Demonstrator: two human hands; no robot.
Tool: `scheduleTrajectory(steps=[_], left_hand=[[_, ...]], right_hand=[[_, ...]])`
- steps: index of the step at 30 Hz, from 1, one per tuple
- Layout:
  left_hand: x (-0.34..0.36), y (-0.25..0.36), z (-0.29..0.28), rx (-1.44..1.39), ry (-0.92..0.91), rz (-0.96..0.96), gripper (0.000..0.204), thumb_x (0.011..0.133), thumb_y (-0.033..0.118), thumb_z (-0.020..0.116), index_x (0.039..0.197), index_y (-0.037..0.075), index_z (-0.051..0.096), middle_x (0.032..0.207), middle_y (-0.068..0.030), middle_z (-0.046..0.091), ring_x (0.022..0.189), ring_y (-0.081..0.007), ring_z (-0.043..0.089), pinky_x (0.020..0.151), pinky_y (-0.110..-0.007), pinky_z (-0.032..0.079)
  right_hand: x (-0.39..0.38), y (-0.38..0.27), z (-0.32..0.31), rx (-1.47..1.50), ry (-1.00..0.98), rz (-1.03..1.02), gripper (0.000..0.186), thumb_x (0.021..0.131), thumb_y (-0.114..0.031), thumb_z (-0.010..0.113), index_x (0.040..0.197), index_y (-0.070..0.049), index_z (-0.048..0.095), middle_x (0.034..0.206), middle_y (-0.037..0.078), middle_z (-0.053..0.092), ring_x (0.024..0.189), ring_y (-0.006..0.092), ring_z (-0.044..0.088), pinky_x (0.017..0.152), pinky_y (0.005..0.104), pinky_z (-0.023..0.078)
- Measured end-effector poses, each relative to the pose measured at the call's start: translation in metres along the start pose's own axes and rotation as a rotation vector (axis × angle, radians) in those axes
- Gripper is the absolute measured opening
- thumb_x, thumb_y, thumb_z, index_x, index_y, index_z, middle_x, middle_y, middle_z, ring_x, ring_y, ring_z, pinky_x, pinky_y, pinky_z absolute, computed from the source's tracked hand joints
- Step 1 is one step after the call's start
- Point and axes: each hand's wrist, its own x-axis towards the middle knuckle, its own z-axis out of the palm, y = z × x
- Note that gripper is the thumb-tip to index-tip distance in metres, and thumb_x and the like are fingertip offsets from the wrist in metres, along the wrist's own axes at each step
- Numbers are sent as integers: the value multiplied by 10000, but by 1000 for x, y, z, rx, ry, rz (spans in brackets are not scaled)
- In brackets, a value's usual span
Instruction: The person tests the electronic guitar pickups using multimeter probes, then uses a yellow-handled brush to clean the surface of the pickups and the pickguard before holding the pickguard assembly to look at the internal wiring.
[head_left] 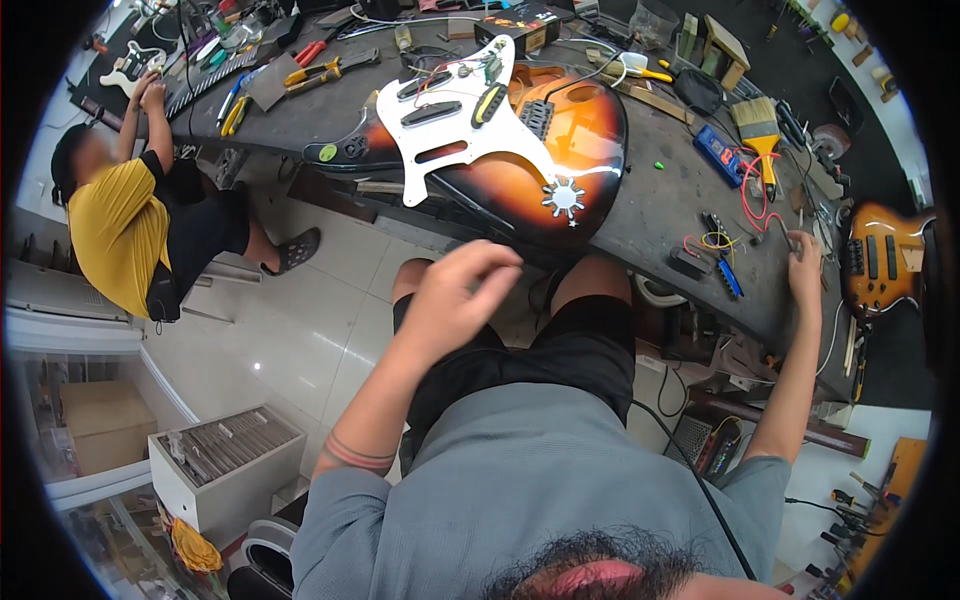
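My left hand (455, 305) hovers over my lap in front of the bench edge, fingers loosely bent and apart, nothing visible in it. Just beyond it lies a sunburst electric guitar body (590, 135). A white pickguard (425, 150) with pickups and wiring, turned underside up or not I cannot tell, rests tilted across the body. At the bench's right side, my right hand (803, 265) reaches down with closed fingers. Next to its fingertips are a thin rod and a red wire (752, 205); what it grips is too small to make out.
Near my right hand lie a blue multimeter (717, 155), a wide paintbrush (758, 128), a black pickup-like block (688, 263) and a blue tool (729, 278). Another guitar body (885, 258) stands far right. Pliers (330, 72) lie back left. A person in yellow (125, 215) works at left.
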Motion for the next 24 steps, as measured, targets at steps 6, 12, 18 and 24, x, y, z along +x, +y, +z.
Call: scheduleTrajectory(steps=[6,12,18,24], left_hand=[[-24,-51,-69,-239,352,-238,164,1078,121,647,1194,8,679,1033,-93,744,915,-133,697,831,-284,568],[22,-35,-86,-582,314,-435,346,1114,336,616,1189,2,668,1047,-145,756,897,-173,717,810,-338,600],[48,-42,-78,-652,270,-411,249,1083,288,664,1057,45,709,896,-91,774,749,-153,739,716,-328,636],[52,-38,-73,-668,253,-327,175,1062,213,691,1038,40,704,876,-65,762,751,-131,735,708,-300,630]], right_hand=[[17,-157,-18,104,187,-81,311,943,5,652,1252,-26,670,1209,163,681,1203,343,662,1062,437,504],[20,-358,-17,778,-402,-127,228,1050,-161,641,1201,-3,704,1092,87,749,926,170,700,869,320,552],[40,-455,-12,946,-679,45,384,1102,-258,599,1370,17,613,999,44,714,746,75,643,628,235,497],[59,-453,16,1309,-842,137,258,1112,-244,589,1246,-26,568,907,13,662,705,82,627,626,256,514]])
